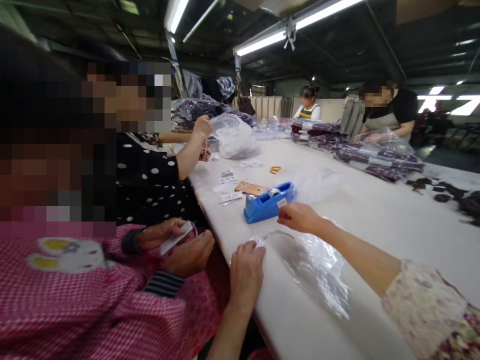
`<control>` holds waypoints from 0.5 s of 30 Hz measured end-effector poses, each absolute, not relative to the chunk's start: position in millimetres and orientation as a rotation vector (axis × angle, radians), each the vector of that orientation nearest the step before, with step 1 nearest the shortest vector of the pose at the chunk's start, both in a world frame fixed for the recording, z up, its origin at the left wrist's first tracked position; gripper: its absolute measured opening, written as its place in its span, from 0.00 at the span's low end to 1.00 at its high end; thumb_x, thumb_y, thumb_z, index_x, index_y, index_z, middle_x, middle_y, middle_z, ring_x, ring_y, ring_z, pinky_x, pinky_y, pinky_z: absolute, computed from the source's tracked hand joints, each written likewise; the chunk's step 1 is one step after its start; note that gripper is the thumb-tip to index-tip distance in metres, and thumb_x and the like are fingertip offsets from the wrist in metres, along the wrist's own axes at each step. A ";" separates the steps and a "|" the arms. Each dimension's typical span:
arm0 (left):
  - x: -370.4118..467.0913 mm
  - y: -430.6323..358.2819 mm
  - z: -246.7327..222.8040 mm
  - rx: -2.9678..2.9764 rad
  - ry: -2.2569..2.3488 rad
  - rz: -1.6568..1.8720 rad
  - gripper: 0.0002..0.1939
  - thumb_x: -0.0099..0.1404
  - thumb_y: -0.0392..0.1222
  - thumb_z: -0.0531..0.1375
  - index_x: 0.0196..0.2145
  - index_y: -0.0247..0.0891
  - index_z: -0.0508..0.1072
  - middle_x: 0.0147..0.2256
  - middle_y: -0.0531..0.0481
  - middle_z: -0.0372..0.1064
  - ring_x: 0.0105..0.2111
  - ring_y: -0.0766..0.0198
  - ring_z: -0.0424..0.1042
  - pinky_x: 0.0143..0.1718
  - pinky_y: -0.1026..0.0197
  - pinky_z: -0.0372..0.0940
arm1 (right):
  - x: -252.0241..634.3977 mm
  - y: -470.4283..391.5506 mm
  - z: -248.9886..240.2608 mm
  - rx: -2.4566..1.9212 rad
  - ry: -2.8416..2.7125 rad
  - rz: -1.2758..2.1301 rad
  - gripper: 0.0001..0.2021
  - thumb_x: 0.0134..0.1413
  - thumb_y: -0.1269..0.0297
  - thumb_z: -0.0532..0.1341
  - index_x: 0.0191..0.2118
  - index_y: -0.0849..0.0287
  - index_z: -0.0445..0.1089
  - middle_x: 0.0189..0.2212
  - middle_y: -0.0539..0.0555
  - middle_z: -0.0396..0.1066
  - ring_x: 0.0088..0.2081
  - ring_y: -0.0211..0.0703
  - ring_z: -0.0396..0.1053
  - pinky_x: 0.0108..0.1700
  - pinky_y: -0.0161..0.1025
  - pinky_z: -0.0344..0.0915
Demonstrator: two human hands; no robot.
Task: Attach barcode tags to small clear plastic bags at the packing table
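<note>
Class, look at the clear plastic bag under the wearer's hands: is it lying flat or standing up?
Flat. The clear plastic bag lies spread on the white table, the left hand pinning its end.

No text, brand, number or sign can be read anywhere in the frame. The small white tags (229, 187) lying on the white table (375, 215) left of centre carry dark print, but it is too small and blurred to make out. The blue tape dispenser (267, 202) at centre shows no legible marking.
</note>
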State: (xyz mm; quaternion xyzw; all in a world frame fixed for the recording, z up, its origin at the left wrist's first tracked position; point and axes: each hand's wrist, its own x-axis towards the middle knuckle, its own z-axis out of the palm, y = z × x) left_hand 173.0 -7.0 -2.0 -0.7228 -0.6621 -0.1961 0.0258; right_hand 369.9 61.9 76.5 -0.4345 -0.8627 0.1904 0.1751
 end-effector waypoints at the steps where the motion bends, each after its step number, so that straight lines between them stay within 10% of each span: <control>1: 173.1 -6.3 -0.6 -2.234 -2.035 -0.614 0.14 0.67 0.34 0.51 0.41 0.41 0.77 0.47 0.42 0.70 0.46 0.51 0.66 0.46 0.50 0.63 | 383.3 55.0 79.9 -1.257 -2.454 0.528 0.16 0.61 0.58 0.59 0.51 0.60 0.66 0.50 0.55 0.68 0.46 0.47 0.70 0.46 0.49 0.70; 15: 255.3 -65.8 11.7 -2.563 -1.894 -1.603 0.11 0.67 0.39 0.53 0.40 0.42 0.75 0.47 0.46 0.69 0.48 0.60 0.69 0.52 0.57 0.64 | 473.9 -74.0 -13.4 -1.247 -2.256 0.306 0.13 0.64 0.69 0.51 0.34 0.57 0.72 0.35 0.55 0.73 0.38 0.46 0.68 0.42 0.44 0.64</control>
